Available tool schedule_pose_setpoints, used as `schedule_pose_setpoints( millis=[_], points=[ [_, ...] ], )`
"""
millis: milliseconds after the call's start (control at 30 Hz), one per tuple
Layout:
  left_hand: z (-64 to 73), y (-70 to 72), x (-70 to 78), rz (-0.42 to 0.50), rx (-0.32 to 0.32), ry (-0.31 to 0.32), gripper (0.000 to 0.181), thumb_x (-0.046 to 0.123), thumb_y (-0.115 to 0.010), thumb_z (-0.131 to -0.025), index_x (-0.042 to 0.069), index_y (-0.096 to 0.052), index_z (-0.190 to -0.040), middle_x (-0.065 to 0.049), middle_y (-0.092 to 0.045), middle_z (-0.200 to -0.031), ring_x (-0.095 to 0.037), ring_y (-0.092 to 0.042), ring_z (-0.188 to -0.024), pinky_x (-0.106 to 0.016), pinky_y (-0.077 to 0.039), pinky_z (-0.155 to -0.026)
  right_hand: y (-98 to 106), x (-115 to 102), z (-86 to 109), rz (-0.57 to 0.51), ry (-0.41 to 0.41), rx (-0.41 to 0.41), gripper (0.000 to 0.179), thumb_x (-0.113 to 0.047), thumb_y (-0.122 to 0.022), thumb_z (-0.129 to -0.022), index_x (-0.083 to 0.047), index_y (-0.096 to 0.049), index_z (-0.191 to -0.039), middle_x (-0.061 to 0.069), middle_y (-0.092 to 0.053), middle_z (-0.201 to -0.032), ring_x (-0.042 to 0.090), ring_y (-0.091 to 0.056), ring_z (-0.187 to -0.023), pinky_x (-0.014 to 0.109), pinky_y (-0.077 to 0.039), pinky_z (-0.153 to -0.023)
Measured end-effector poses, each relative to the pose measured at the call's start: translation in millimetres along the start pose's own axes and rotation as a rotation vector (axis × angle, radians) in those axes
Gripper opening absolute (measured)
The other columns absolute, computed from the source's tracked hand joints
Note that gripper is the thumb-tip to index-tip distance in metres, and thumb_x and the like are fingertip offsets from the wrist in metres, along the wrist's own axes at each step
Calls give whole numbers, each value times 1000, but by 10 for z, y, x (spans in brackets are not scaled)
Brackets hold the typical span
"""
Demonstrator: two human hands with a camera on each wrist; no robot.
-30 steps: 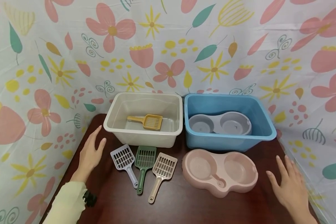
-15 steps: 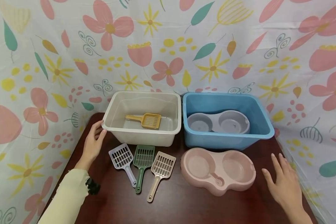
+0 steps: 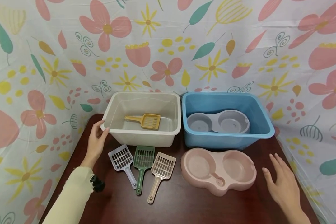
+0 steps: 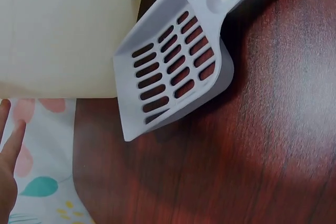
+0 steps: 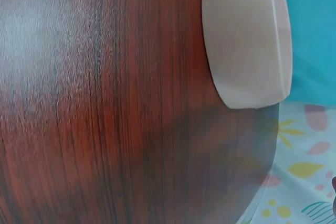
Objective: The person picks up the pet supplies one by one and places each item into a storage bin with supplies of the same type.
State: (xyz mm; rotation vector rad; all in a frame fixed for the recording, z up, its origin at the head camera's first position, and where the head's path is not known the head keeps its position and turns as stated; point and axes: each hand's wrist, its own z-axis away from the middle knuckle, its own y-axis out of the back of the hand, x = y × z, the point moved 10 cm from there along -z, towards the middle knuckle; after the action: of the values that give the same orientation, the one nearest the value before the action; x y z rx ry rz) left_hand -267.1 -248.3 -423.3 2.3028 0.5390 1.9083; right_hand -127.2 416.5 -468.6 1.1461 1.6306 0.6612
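My left hand is at the front left corner of a cream litter box, fingers by its rim and thumb across the front corner. A yellow litter scoop lies inside that box. In the left wrist view, the fingers look straight beside the box wall. My right hand hovers with spread thumb and straight fingers, holding nothing. To its left sits a pink double pet bowl. Behind this stands a blue litter box with a grey double pet bowl inside.
Side by side in front of the cream box lie a lavender scoop, a green scoop and a beige scoop. Everything is on a dark red-brown table. Flower-patterned cloth encloses the back and sides.
My left hand has moved right, from beside the cream litter box to its front left corner. My right hand has shifted slightly left in view. The scoops and bowls keep their places.
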Motion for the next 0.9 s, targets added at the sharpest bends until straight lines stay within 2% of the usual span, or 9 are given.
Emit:
schedule_pose_setpoints(
  millis=[100, 200, 300, 367, 467, 700, 767, 900],
  points=[
    [-17, -23, -137, 73, -5, 25, 48, 12, -53, -103, -1, -37, -147, -23, -42, -144, -15, -50, -115, -14, -41, -88, 5, -70, 4, -8, -12, 2, 60, -25, -56, -102, -13, -33, -156, 15, -29, -159, 43, -27, -143, 51, -13, -118],
    [-44, -50, -328, 138, 3, 62, 50, 13, -52, -104, 3, -35, -149, -18, -40, -146, -14, -47, -121, -15, -41, -90, 11, -148, 7, -15, -16, 5, 59, -24, -57, -102, -16, -34, -156, 13, -30, -159, 45, -30, -140, 53, -15, -117],
    [-75, -59, -471, 178, 29, 68, 49, 15, -52, -104, 7, -35, -150, -13, -43, -143, -11, -47, -119, -18, -42, -88, 14, -239, 3, -32, 1, 23, 58, -22, -59, -101, -16, -37, -154, 13, -34, -157, 45, -34, -138, 53, -18, -116],
    [-83, -55, -504, 192, 49, 61, 48, 16, -52, -104, 9, -37, -149, -11, -45, -140, -11, -49, -116, -20, -44, -86, 10, -308, 0, -44, 19, 34, 59, -20, -61, -99, -15, -39, -153, 13, -37, -155, 45, -36, -136, 52, -19, -115],
    [-88, -57, -520, 208, 70, 56, 47, 17, -52, -104, 9, -38, -149, -9, -47, -137, -11, -50, -112, -23, -44, -84, -6, -400, -5, -62, 33, 39, 59, -18, -63, -98, -14, -41, -152, 15, -40, -153, 44, -38, -136, 52, -21, -115],
    [-89, -53, -544, 223, 67, 86, 48, 15, -51, -104, 9, -36, -149, -11, -47, -138, -7, -50, -107, -26, -43, -85, -90, -664, -6, -88, 70, 19, 56, -19, -66, -96, -11, -47, -148, 15, -46, -149, 43, -43, -132, 45, -22, -116],
    [-59, -46, -449, 223, 58, 94, 48, 14, -50, -104, 6, -36, -149, -15, -46, -138, -6, -50, -104, -27, -43, -85, -131, -756, 15, -104, 87, 7, 57, -17, -69, -94, -11, -48, -147, 14, -47, -148, 43, -44, -131, 44, -23, -116],
    [-6, -53, -236, 194, 29, 105, 47, 12, -48, -104, -1, -33, -147, -21, -44, -138, -5, -50, -102, -27, -44, -84, -195, -946, 72, -129, 142, 18, 58, -16, -72, -90, -11, -52, -144, 13, -49, -147, 42, -46, -128, 31, -21, -117]
  ],
)
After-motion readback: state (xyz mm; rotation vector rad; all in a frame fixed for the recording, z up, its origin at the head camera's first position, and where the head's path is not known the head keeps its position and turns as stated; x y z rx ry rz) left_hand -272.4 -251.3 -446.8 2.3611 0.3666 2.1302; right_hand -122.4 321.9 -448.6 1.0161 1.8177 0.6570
